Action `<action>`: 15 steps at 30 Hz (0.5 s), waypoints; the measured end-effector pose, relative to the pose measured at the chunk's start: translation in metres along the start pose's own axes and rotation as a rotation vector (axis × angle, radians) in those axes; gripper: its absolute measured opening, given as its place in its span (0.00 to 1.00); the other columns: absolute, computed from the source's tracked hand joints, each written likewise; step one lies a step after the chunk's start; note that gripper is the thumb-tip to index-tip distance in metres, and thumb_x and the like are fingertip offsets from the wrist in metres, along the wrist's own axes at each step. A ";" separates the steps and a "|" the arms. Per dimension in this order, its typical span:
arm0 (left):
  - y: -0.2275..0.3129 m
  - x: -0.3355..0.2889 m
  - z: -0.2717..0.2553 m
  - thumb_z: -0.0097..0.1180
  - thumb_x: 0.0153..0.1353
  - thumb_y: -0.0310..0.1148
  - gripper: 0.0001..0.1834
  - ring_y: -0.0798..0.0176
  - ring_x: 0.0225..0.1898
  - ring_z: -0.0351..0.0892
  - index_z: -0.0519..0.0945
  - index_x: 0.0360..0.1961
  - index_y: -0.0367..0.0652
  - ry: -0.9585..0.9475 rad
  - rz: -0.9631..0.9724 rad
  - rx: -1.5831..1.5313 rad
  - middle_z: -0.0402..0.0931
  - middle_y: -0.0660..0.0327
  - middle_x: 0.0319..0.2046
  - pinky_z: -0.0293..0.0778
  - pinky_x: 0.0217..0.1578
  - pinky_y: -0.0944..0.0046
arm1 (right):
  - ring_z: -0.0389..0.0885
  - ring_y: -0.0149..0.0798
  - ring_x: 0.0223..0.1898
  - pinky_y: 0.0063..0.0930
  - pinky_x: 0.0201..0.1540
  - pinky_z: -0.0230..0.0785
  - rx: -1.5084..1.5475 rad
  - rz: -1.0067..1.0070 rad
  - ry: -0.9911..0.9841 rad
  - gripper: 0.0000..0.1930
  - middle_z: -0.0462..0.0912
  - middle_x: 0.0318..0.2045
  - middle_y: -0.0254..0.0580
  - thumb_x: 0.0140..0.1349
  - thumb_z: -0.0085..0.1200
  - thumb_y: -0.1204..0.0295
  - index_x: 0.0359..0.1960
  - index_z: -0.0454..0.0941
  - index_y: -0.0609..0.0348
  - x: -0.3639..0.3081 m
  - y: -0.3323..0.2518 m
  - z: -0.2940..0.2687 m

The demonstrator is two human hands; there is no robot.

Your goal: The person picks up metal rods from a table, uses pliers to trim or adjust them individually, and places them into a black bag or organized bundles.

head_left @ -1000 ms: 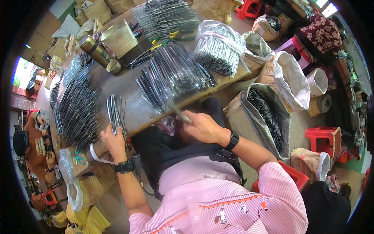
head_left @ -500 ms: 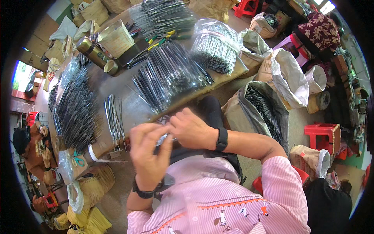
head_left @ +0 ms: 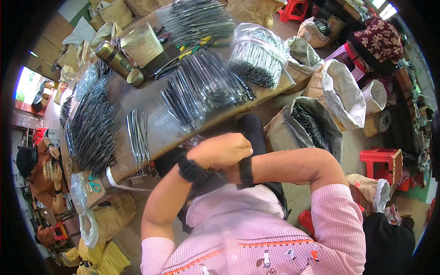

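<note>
My left hand point(head_left: 221, 149) reaches across in front of my body, its fingers curled closed. It lies over my right wrist, and what it holds, if anything, is hidden. Most of my right hand point(head_left: 230, 173) is covered by the left hand and wrist, so its fingers do not show. Each wrist wears a black band. Just beyond my hands, a bunch of long thin dark strips with shiny ends point(head_left: 204, 89) lies on the metal-topped table point(head_left: 160, 133). Closer to the left, a small row of similar strips point(head_left: 138, 137) rests near the table's edge.
A large heap of dark strips point(head_left: 94, 130) covers the table's left end. A plastic-wrapped bundle point(head_left: 259, 55), a brown-gold flask point(head_left: 113, 58) and a box point(head_left: 141, 42) stand farther back. Open sacks point(head_left: 337, 94) and a red stool point(head_left: 381, 165) are to the right. Another person point(head_left: 45, 169) sits at left.
My hands were side by side with fingers pinched around something small and shiny. Now my left hand has moved right, crossing over my right wrist, and the right hand has dropped beneath it.
</note>
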State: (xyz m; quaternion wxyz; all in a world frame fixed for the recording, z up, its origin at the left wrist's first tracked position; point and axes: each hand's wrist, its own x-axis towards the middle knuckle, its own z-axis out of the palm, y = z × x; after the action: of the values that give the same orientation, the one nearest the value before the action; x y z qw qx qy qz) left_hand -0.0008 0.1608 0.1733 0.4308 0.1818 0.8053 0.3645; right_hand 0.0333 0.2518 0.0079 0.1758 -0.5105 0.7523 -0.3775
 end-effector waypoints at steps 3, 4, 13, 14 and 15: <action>-0.032 0.015 0.000 0.45 0.57 0.33 0.14 0.59 0.27 0.75 0.76 0.31 0.31 -0.076 0.140 -0.059 0.75 0.50 0.23 0.72 0.32 0.60 | 0.71 0.37 0.50 0.33 0.51 0.61 0.092 0.001 -0.001 0.12 0.74 0.43 0.42 0.60 0.44 0.67 0.44 0.72 0.55 0.002 0.001 0.006; -0.040 0.018 0.000 0.45 0.58 0.33 0.13 0.62 0.32 0.74 0.74 0.28 0.31 -0.095 0.241 -0.092 0.75 0.51 0.25 0.70 0.35 0.63 | 0.71 0.37 0.50 0.32 0.51 0.61 0.120 0.003 0.001 0.12 0.74 0.43 0.42 0.60 0.44 0.67 0.43 0.72 0.55 0.002 0.002 0.008; -0.060 0.024 -0.001 0.53 0.55 0.29 0.13 0.69 0.37 0.75 0.78 0.39 0.30 -0.219 0.107 -0.486 0.78 0.60 0.34 0.71 0.40 0.69 | 0.71 0.34 0.49 0.29 0.46 0.64 0.274 0.061 0.174 0.10 0.73 0.42 0.38 0.60 0.43 0.69 0.42 0.71 0.53 0.003 0.024 0.069; -0.062 0.023 -0.001 0.52 0.56 0.29 0.13 0.70 0.36 0.74 0.78 0.38 0.29 -0.219 0.093 -0.524 0.78 0.61 0.32 0.71 0.39 0.69 | 0.71 0.34 0.48 0.29 0.45 0.64 0.277 0.061 0.205 0.09 0.73 0.42 0.38 0.61 0.42 0.69 0.41 0.71 0.53 0.005 0.021 0.070; -0.064 0.024 0.000 0.52 0.56 0.29 0.13 0.70 0.36 0.74 0.78 0.38 0.29 -0.218 0.091 -0.525 0.78 0.61 0.32 0.71 0.39 0.69 | 0.71 0.34 0.48 0.29 0.45 0.64 0.278 0.059 0.205 0.09 0.73 0.42 0.38 0.61 0.42 0.69 0.41 0.71 0.53 0.002 0.019 0.068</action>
State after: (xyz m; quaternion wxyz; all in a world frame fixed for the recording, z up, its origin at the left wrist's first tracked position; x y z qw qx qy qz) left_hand -0.0124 0.1326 0.1124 0.5301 0.1382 0.6235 0.5578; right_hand 0.0646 0.2277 -0.0509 0.1783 -0.4177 0.7216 -0.5225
